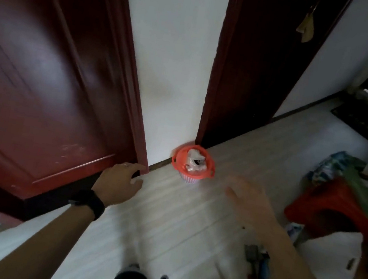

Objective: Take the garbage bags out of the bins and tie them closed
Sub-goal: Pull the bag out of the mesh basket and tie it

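Reaching toward the far wall (170, 65), both arms stretch out over the pale floor (180, 216), and neither hand holds anything. The left hand (120, 183), with a dark watch (88, 203) on its wrist, sits at about 9 o'clock from the bin, its fingers loosely curled and empty beside the foot of the red door frame (139, 149); whether they touch the frame cannot be told. The right hand (250, 206) is blurred, fingers spread and relaxed, at about 4 o'clock from the bin.

A small bin (178, 160) with a red rim stands on the floor against the wall, at 12 o'clock between the hands, tucked between the two dark doors, probably to keep it out of the walkway. Its garbage bag (195, 161) is in place, filled with crumpled white waste, untied. Spread hands on either side suggest an approach to take the rim from both sides. A red stool (326, 205) piled with clutter stands at 3 o'clock, well apart from the bin.
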